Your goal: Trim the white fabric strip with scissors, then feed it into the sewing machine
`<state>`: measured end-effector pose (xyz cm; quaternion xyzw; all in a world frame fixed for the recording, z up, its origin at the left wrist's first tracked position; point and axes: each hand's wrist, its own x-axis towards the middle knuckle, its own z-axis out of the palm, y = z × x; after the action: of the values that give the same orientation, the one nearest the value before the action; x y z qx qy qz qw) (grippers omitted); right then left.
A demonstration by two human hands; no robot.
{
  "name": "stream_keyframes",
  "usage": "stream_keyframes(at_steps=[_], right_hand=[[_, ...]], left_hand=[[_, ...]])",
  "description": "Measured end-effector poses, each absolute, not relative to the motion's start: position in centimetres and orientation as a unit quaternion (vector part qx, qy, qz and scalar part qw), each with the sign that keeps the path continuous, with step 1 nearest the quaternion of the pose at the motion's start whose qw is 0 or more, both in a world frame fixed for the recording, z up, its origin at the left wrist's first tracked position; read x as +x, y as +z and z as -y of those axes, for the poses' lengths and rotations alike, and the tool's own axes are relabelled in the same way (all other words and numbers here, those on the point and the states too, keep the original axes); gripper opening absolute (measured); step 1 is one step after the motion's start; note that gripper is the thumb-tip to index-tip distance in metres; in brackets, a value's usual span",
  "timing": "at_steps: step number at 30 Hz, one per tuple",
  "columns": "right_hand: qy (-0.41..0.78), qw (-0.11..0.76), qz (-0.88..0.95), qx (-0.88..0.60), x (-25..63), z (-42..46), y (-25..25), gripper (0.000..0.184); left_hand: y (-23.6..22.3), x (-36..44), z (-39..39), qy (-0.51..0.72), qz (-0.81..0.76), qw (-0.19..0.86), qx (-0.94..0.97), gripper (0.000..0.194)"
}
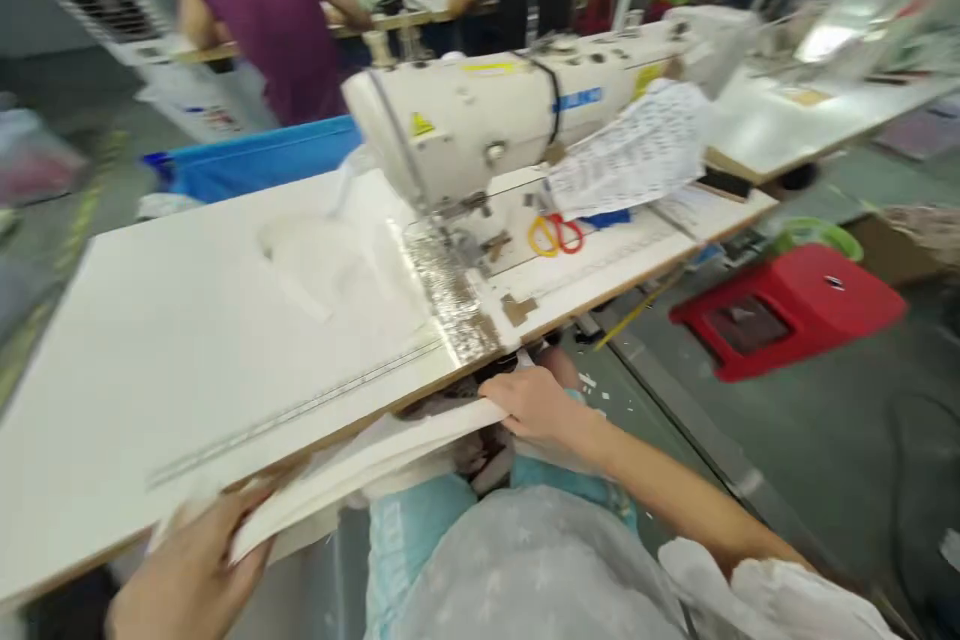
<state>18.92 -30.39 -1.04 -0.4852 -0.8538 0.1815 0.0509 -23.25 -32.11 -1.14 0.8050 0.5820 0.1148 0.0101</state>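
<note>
I sit at a white sewing table (150,340) with a cream sewing machine (510,100) on it. Both hands are below the table's front edge, on a stack of white fabric pieces (375,460) over my lap. My left hand (187,570) grips the stack's left end, fingers curled on it. My right hand (536,405) holds the right end, fingers closed over the edge. A loose piece of white cloth (330,250) lies on the table left of the needle. The frame is motion-blurred.
Scissors with yellow and red handles (555,235) and a printed cloth (637,155) lie right of the machine. A red plastic stool (787,315) stands on the floor at right. A blue bin (255,160) and two people working are behind the table.
</note>
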Motion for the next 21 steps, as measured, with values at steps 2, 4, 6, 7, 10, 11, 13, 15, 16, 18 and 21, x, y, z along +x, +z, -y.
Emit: stream_keyframes(at_steps=[2, 4, 6, 7, 10, 11, 13, 15, 16, 18, 21], right_hand=[[0.175, 0.026, 0.855, -0.487, 17.4, 29.3, -2.8, 0.022], [0.176, 0.007, 0.853, -0.492, 16.1, 29.0, -4.6, 0.019], [0.179, -0.008, 0.847, -0.500, 15.3, 29.3, -6.2, 0.018], [0.183, -0.013, 0.845, -0.503, 15.1, 29.5, -6.8, 0.018], [0.195, -0.023, 0.834, -0.515, 15.0, 30.2, -8.3, 0.019], [0.198, -0.025, 0.829, -0.522, 15.2, 30.2, -8.7, 0.019], [0.202, -0.027, 0.818, -0.538, 15.9, 30.1, -9.4, 0.020], [0.206, -0.027, 0.809, -0.550, 17.2, 29.8, -10.0, 0.026], [0.209, -0.024, 0.804, -0.556, 18.0, 29.9, -10.2, 0.030], [0.216, -0.011, 0.793, -0.570, 19.7, 30.4, -10.4, 0.034], [0.233, 0.026, 0.776, -0.585, 21.4, 32.3, -10.1, 0.025]], left_hand=[[-3.7, -24.1, 32.5, 0.091, -0.588, 0.029, 0.803, 0.024], [-7.4, -23.4, 31.6, 0.105, -0.608, 0.031, 0.786, 0.030], [-10.9, -22.5, 30.5, 0.113, -0.623, 0.026, 0.773, 0.033], [-12.2, -22.3, 30.1, 0.113, -0.628, 0.026, 0.769, 0.034], [-14.1, -22.9, 29.6, 0.107, -0.638, 0.033, 0.762, 0.036], [-14.2, -23.3, 29.5, 0.105, -0.639, 0.037, 0.761, 0.036], [-14.2, -23.9, 29.5, 0.101, -0.636, 0.054, 0.763, 0.037], [-14.2, -23.8, 29.7, 0.101, -0.627, 0.083, 0.768, 0.037], [-14.2, -23.6, 30.0, 0.104, -0.624, 0.100, 0.768, 0.038], [-14.3, -22.9, 30.6, 0.113, -0.631, 0.125, 0.757, 0.041], [-13.6, -22.2, 31.6, 0.129, -0.666, 0.140, 0.721, 0.048]])
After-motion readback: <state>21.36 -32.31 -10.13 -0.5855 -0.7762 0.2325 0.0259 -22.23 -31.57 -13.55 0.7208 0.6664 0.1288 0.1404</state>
